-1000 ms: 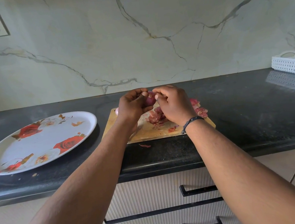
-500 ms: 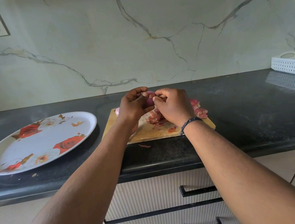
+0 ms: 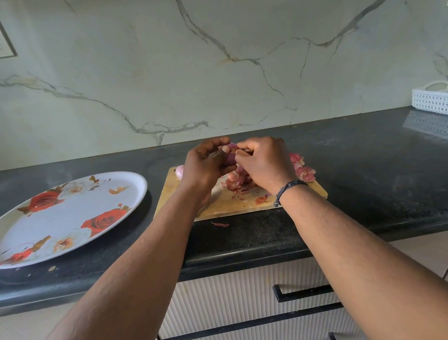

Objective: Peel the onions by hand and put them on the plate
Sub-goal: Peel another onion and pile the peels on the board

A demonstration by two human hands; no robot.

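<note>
The onion was held above the board, right of the plate, gripped by the left hand while skin was pinched by the right hand, so honestly thin strips probably needed pulling from the tip.

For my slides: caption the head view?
Both hands peel a small purple onion above a wooden cutting board.
</note>
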